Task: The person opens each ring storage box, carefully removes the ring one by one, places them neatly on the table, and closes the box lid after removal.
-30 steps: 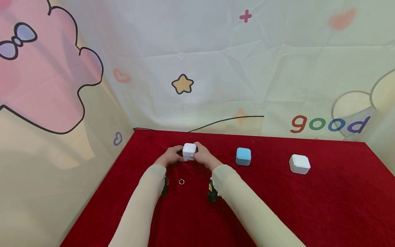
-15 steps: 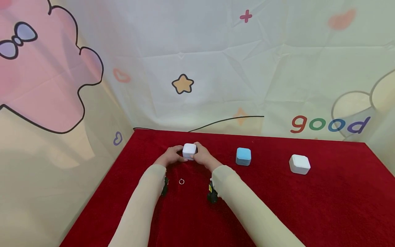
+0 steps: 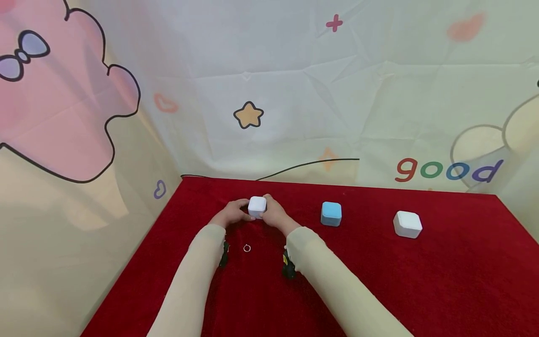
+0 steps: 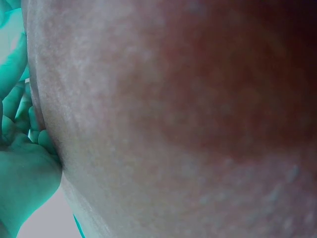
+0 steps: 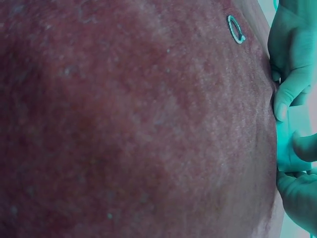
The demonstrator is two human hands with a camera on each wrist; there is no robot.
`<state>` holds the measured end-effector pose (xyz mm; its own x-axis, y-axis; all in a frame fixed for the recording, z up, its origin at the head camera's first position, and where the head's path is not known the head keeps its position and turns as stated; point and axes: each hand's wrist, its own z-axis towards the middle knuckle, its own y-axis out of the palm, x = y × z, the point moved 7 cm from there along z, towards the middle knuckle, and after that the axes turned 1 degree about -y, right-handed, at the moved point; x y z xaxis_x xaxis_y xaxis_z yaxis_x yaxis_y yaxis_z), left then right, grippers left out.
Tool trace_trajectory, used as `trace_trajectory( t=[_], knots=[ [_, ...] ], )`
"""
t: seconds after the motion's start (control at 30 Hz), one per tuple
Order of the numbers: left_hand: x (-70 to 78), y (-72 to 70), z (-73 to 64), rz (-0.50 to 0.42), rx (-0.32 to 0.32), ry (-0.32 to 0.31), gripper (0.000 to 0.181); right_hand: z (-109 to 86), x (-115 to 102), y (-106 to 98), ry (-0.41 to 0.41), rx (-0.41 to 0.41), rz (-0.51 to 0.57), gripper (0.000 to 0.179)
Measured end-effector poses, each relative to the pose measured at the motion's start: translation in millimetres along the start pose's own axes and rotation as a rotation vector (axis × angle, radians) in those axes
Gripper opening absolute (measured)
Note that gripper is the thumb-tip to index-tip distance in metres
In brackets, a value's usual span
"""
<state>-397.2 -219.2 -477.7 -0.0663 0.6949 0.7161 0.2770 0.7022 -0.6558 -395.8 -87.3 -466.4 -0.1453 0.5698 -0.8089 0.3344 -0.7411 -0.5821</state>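
Sitting between two hands, the rounded-cube white box (image 3: 257, 207) has its sides partly covered by fingers, and I can't make out whether its base touches the cloth. On its left, the left hand (image 3: 233, 212) pinches it, thumb low along the front edge; on its right, the right hand (image 3: 275, 215) grips it with the thumb on the front face. My right wrist view confirms both grips, though the hands are cut off at the edge and tinted green; my left wrist view is mostly blurred fabric, and I can't tell its grip from there. Both arms stretch forward toward the box, in smooth cream sleeves (image 3: 351, 285) that partly hide dark wrist devices (image 3: 288, 267). Just nearer me than the box lies a thin metallic ring (image 3: 247, 248), its detail too small to read. Well right of the box stands a light-blue box (image 3: 331, 214), and farther right the other white box (image 3: 407, 224), both with rounded corners. Under everything spreads velvety red cloth (image 3: 379, 290); beyond the box hangs a creased, printed backdrop (image 3: 290, 93).
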Motion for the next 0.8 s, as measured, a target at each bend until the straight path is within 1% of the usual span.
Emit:
trace_trajectory(
  t=[0.13, 0.23, 0.27, 0.3, 0.4, 0.5, 0.53, 0.63, 0.73, 0.8],
  knots=[
    [0.4, 0.8, -0.4, -0.024, -0.009, -0.001, 0.059, 1.6, 1, -1, 0.01, -0.002, -0.012, 0.052],
    [-4.9, -0.1, 4.4, -0.052, -0.02, 0.0, 0.062, 4.3, 6, -2, 0.032, -0.012, 0.006, 0.053],
    [-6.8, -0.4, 6.4, -0.057, -0.024, 0.003, 0.063, 4.2, 6, -3, 0.025, -0.007, -0.005, 0.052],
    [-9.0, -1.7, 8.8, -0.052, -0.022, 0.026, 0.064, 5.1, 8, -3, 0.03, -0.006, 0.002, 0.051],
    [-11.0, -1.9, 10.7, -0.063, -0.031, 0.031, 0.066, 5.3, 11, -6, 0.026, 0.0, 0.034, 0.052],
    [-7.9, -2.6, 7.4, -0.081, -0.03, 0.024, 0.067, 3.8, 13, -7, 0.019, 0.007, 0.093, 0.054],
    [-6.2, -2.0, 5.0, -0.086, -0.031, 0.002, 0.067, 2.7, 13, -7, 0.012, 0.008, 0.102, 0.055],
    [-2.9, -2.8, 0.9, -0.077, -0.014, -0.002, 0.066, -1.0, 13, -8, -0.002, 0.017, 0.116, 0.06],
    [-1.5, -2.4, -1.8, -0.056, 0.0, 0.004, 0.065, -3.3, 13, -8, 0.003, 0.024, 0.134, 0.066],
    [-2.0, -2.0, -2.5, -0.059, 0.005, 0.003, 0.064, -4.0, 15, -9, 0.014, 0.03, 0.16, 0.068]
  ],
)
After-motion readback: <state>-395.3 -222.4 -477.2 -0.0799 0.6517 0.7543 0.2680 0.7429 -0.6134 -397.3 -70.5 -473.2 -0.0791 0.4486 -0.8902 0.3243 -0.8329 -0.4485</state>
